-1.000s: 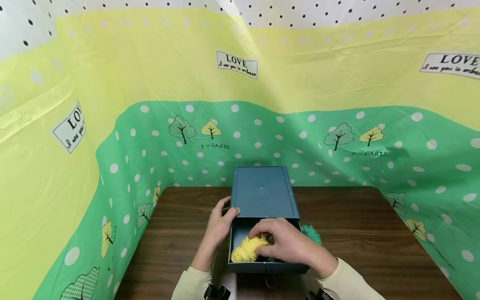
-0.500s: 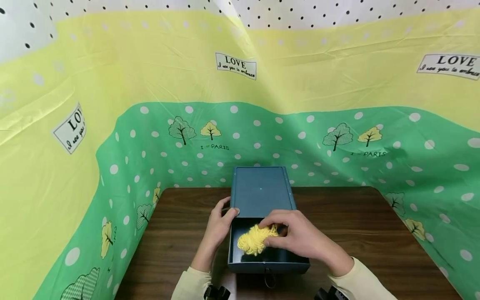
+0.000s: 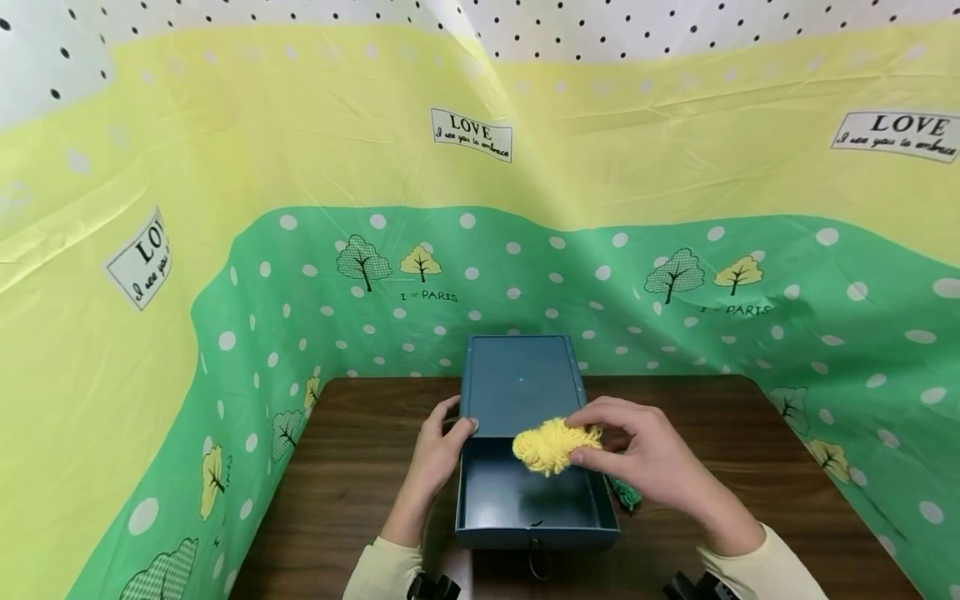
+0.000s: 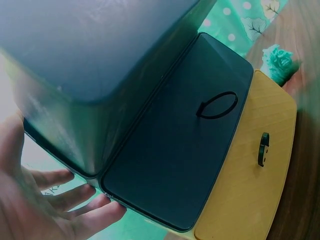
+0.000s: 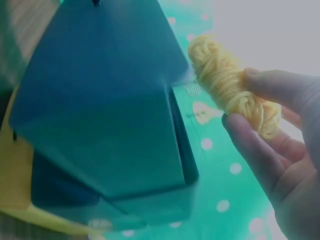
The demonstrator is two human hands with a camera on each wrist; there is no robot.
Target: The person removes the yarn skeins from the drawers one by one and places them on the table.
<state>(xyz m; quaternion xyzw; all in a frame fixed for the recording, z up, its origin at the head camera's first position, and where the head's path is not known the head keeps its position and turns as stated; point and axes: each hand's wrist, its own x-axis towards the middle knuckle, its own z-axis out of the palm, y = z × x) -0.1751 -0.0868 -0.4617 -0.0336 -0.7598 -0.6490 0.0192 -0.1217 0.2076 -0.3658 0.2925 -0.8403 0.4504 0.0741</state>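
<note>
Wooden table against polka-dot green-yellow backdrop

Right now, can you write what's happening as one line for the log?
right hand: pinches yellow yarn bundle, lifted above open drawer | left hand: holds blue box | green yarn: on table

Yarn bundle above open drawer, box behind.

left hand lies open against the blue box, its drawer pulled out
</note>
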